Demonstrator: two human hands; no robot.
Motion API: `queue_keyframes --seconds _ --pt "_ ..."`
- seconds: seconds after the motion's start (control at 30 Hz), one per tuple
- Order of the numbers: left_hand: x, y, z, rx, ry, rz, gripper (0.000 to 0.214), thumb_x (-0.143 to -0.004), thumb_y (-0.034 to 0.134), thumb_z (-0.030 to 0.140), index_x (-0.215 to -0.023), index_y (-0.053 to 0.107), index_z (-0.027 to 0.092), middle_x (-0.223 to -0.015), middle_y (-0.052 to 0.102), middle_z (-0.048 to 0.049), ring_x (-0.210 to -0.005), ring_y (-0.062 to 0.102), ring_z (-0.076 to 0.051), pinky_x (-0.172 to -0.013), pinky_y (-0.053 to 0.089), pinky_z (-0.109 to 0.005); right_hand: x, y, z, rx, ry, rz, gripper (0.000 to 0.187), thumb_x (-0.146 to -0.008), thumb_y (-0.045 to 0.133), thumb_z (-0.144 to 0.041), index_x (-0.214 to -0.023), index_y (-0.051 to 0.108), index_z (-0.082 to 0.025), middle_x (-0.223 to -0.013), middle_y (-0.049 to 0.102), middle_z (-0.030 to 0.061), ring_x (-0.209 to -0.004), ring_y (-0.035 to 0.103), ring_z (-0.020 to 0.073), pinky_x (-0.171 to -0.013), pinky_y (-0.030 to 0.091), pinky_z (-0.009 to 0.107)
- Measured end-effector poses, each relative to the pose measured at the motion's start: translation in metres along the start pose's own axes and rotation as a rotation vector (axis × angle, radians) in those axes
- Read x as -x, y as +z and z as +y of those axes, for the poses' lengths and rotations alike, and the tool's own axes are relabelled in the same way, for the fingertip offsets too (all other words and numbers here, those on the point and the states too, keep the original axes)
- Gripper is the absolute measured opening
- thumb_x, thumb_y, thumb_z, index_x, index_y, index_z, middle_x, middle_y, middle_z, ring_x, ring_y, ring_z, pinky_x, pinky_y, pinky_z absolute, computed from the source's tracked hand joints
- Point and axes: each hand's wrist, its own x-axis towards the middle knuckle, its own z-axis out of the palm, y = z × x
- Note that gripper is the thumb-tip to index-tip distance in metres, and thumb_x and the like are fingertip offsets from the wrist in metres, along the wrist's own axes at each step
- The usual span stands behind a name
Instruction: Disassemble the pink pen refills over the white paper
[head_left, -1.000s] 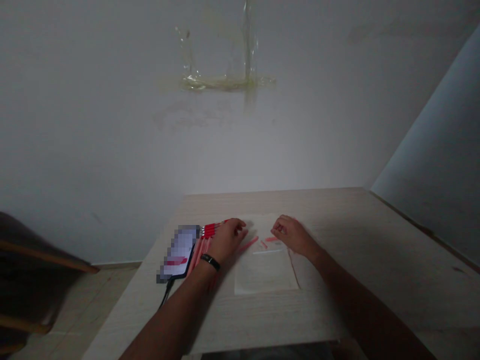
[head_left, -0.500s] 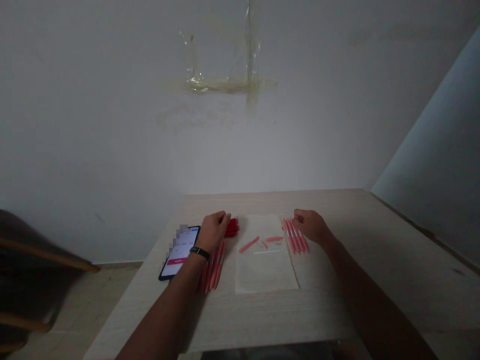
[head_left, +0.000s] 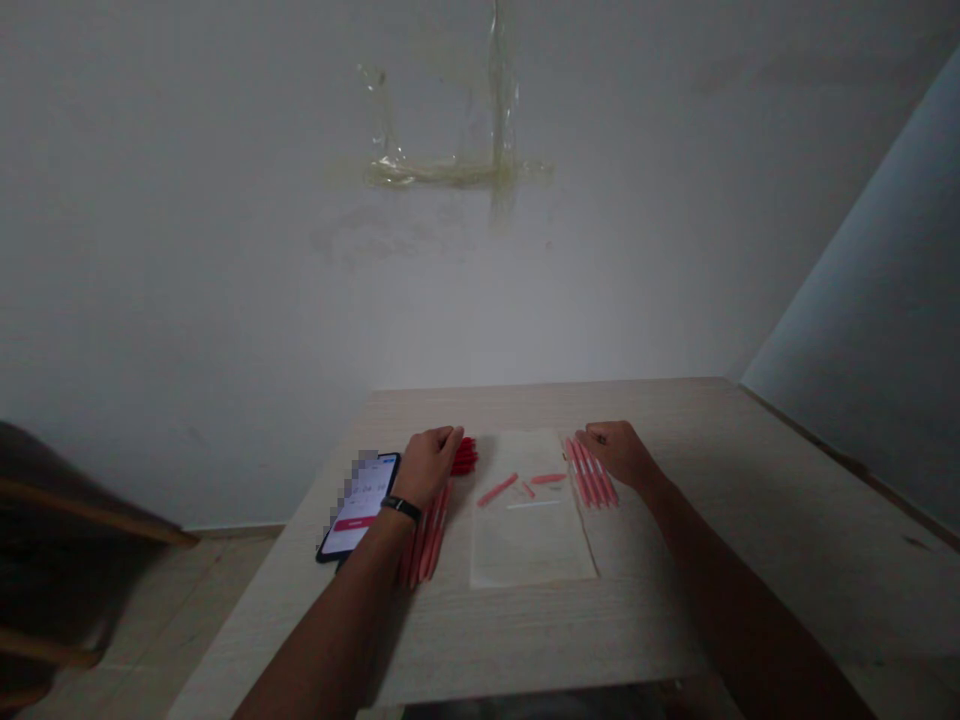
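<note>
My left hand, curled into a fist, rests on the table with a dark band at the wrist. Beside its knuckles lies a cluster of short bright red pieces, and under its wrist side runs a row of pink pens, partly hidden by my forearm. My right hand is also a fist, at the far right end of another row of pink pens. No object shows in either fist. On a pale sheet between them lie pink pen barrel parts and a thin white refill-like stick.
A phone with a lit screen lies left of my left forearm. The light wooden table meets a white wall bearing peeling clear tape. Dark furniture with wooden bars stands at the lower left.
My right fist has shifted slightly left and down, closer over the pen ends. My left hand and the parts on the sheet stay almost the same.
</note>
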Motion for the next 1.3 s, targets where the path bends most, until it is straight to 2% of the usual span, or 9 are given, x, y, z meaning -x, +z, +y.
queue_keyframes --seconds 0.4,0.6,0.77,1.0,1.3 --pt "0.0003 0.001 0.0038 0.019 0.056 -0.035 0.048 -0.096 0.041 0.048 -0.059 0.047 0.019 -0.053 0.045 0.003 -0.055 0.043 -0.013 -0.055 0.025 -0.026 0.0006 0.0005 -0.0041 0.045 -0.003 -0.039 0.045 -0.092 0.049 -0.04 -0.053 0.039 -0.019 -0.049 0.037 -0.0043 -0.049 0.036 0.0102 -0.053 0.022 0.026" --pt "0.0012 0.0003 0.0054 0.071 0.033 -0.066 0.041 -0.094 0.045 0.047 -0.069 0.06 0.018 -0.062 0.06 0.0 -0.06 0.053 -0.014 -0.057 0.033 -0.025 0.0006 0.0015 -0.0037 0.071 0.007 -0.037 0.046 -0.093 0.049 -0.044 -0.054 0.044 -0.019 -0.049 0.039 -0.0041 -0.049 0.037 0.0104 -0.054 0.022 0.026" --pt "0.0008 -0.0003 0.0057 0.109 0.036 -0.08 0.036 -0.093 0.048 0.045 -0.077 0.065 0.017 -0.068 0.067 -0.0017 -0.064 0.06 -0.016 -0.061 0.039 -0.026 0.0005 0.0022 -0.0029 0.056 0.0 -0.039 0.046 -0.093 0.05 -0.045 -0.055 0.048 -0.018 -0.049 0.041 -0.0037 -0.05 0.037 0.0106 -0.053 0.022 0.025" --pt "0.0009 -0.0001 0.0061 0.099 0.046 -0.068 0.027 -0.09 0.053 0.039 -0.083 0.067 0.018 -0.068 0.068 -0.0009 -0.061 0.06 -0.015 -0.059 0.039 -0.025 0.0005 0.0032 -0.0031 0.059 0.01 -0.048 0.045 -0.093 0.05 -0.043 -0.055 0.048 -0.018 -0.049 0.04 -0.0043 -0.049 0.037 0.0102 -0.053 0.022 0.025" --pt "0.0023 0.0021 0.0046 0.086 0.067 -0.123 0.024 -0.091 0.052 0.038 -0.088 0.067 0.019 -0.075 0.071 -0.0026 -0.067 0.064 -0.016 -0.063 0.043 -0.025 0.0016 0.0013 -0.0087 0.026 0.012 -0.057 0.042 -0.094 0.048 -0.042 -0.059 0.049 -0.018 -0.051 0.042 -0.0043 -0.05 0.039 0.0105 -0.054 0.023 0.025"
